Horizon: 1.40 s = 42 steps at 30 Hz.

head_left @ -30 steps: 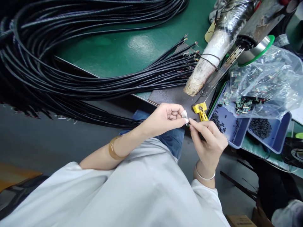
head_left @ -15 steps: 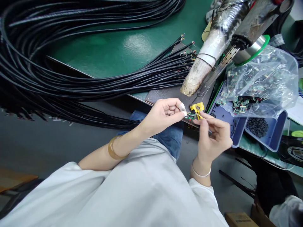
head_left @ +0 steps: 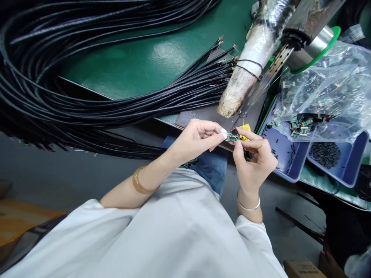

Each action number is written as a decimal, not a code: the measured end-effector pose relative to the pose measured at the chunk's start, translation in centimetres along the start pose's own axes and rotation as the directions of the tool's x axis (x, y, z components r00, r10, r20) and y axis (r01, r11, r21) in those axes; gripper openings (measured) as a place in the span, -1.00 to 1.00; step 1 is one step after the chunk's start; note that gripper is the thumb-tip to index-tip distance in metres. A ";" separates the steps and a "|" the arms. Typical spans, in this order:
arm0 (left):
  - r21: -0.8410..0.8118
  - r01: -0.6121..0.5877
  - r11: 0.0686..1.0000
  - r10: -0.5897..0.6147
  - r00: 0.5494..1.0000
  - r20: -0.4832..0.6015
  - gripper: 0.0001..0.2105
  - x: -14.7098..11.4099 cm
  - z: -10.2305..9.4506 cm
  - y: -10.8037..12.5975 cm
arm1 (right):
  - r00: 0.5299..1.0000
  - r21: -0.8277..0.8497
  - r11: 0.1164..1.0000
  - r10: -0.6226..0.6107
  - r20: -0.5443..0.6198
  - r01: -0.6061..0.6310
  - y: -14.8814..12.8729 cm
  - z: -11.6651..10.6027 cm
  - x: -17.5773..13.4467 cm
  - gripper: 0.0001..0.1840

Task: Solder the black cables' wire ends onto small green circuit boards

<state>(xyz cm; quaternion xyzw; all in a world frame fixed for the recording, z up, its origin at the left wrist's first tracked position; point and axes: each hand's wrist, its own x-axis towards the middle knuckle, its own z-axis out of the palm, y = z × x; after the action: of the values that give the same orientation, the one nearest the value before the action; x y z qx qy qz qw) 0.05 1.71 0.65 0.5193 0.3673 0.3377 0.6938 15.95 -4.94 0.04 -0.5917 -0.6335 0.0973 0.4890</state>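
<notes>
My left hand [head_left: 203, 136] pinches one end of a small green circuit board [head_left: 233, 137] between thumb and forefinger. A white wrap covers one of its fingertips. My right hand [head_left: 254, 156] is closed at the board's other end, its thumb and forefinger against it near a small black part. Thin pale strands cross the board there. Just behind the right fingers lies a yellow piece [head_left: 247, 129], partly covered by them. Above the hands, a soldering iron [head_left: 274, 73] slants down, its tip end close to the bench edge.
Bundled black cables [head_left: 139, 100] with stripped ends cross the green bench [head_left: 116, 63]. A white duct [head_left: 240, 83] hangs beside the iron, near a solder spool [head_left: 319, 48]. At right, a plastic bag [head_left: 333, 88] of boards overlaps blue trays [head_left: 352, 170] holding small black parts.
My right hand has moved slightly left and its fingers have closed in on the board. The left hand keeps its pinch. The whole view has shifted a little.
</notes>
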 end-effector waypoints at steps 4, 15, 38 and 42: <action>-0.007 -0.019 1.000 0.019 0.999 -0.049 -0.86 0.4 0.2 0.0 | 0.999 -0.017 0.999 -0.040 -0.010 0.039 0.0 0.1 0.2 -0.88; 0.098 -0.134 0.986 0.147 0.980 -0.137 -0.87 0.4 0.7 0.6 | 0.984 -0.154 0.975 -0.171 -0.052 0.162 -0.6 0.2 1.2 -0.84; -0.001 0.027 1.000 -0.027 0.998 -0.061 -0.88 0.8 0.4 2.2 | 0.991 -0.084 0.988 -0.131 -0.003 0.130 -1.8 -0.3 0.7 -0.78; 0.042 0.050 0.998 -0.047 0.997 -0.059 -0.86 0.8 0.2 2.1 | 0.988 -0.106 0.982 -0.151 0.030 0.154 -1.7 -0.5 0.7 -0.78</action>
<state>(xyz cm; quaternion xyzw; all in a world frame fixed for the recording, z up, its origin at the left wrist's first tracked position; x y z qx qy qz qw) 0.45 2.81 2.58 0.5151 0.4068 0.3275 0.6796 15.31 -5.10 1.83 -0.5660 -0.6864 0.0315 0.4555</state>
